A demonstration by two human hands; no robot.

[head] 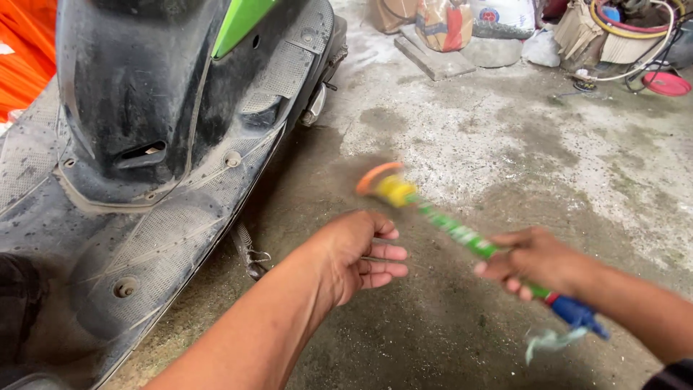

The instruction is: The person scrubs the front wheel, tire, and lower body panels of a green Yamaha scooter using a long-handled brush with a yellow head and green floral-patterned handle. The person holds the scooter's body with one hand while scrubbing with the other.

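Observation:
My right hand (538, 261) is closed around a long thin green tool (462, 235) with white markings. Its far end carries a yellow part and an orange ring, its near end a blue piece with a pale strip hanging from it. The tool is blurred with motion. My left hand (357, 254) hovers just left of the tool, fingers loosely curled and pointing right, with a thin metal pin or rod lying between the fingers. Both hands are above the concrete floor (505, 144), to the right of a black scooter's dusty footboard (155, 245).
The scooter body (137, 94) with a green panel (242, 22) fills the left side. Orange material (25, 50) lies at the far left. At the back are sacks (444, 25), a flat slab (433, 59), coiled hoses and cables (635, 32) and a red round lid (667, 84).

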